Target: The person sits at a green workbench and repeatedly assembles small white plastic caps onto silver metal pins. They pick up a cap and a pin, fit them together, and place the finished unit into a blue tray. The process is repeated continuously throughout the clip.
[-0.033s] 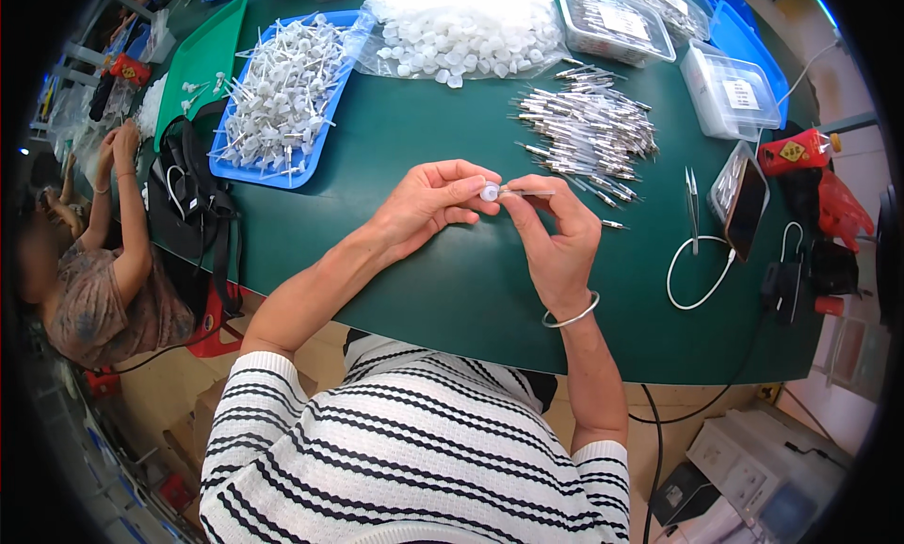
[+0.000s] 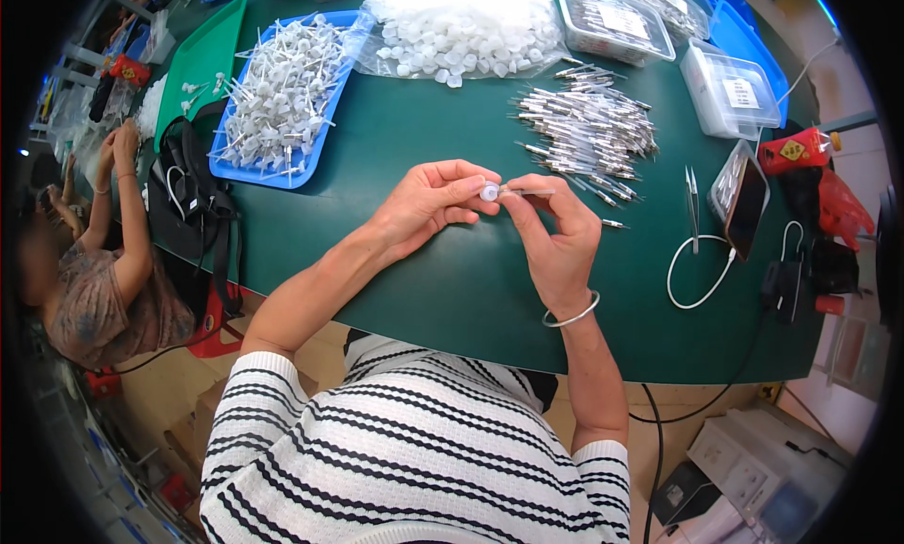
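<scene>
Counter, dark green: room towards near edge. One round white plastic cap, pinched in left hand; one slim translucent rod, pinched in right hand, near cap.

The joint between the white cap and thin rod is indiscernible (right fingertips partly cover the rod), and the upper edge crops the cap pile.

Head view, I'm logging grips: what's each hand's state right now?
Left hand: closed, pinching a round white cap.
Right hand: closed, pinching a slim pale rod.
</scene>
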Motion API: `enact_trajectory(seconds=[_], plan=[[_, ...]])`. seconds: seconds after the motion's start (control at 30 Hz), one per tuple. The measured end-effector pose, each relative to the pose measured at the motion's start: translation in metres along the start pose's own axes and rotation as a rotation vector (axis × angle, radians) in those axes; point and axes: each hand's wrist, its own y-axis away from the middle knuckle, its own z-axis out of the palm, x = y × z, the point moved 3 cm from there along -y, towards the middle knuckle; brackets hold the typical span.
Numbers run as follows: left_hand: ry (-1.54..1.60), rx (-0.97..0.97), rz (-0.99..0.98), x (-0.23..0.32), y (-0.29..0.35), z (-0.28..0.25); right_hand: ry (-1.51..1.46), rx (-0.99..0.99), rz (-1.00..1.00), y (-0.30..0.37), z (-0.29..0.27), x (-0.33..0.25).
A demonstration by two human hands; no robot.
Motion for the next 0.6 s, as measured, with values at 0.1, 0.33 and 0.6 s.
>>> enact_trajectory(seconds=[0.1, 0.33, 0.6], plan=[[-0.012, 0.008, -0.007, 0.0001, -0.0003, 0.0007, -0.005, 0.000, 0.008, 0.0004, -0.0001, 0.0013], [-0.096, 0.041, 0.033, 0.0012, -0.0007, 0.0025, 0.060, -0.026, -0.039, -0.0033, -0.0017, -0.0019], [-0.087, 0.021, 0.010, 0.0008, -0.0007, 0.0019, 0.078, -0.038, -0.028, -0.0057, -0.0055, -0.0011]])
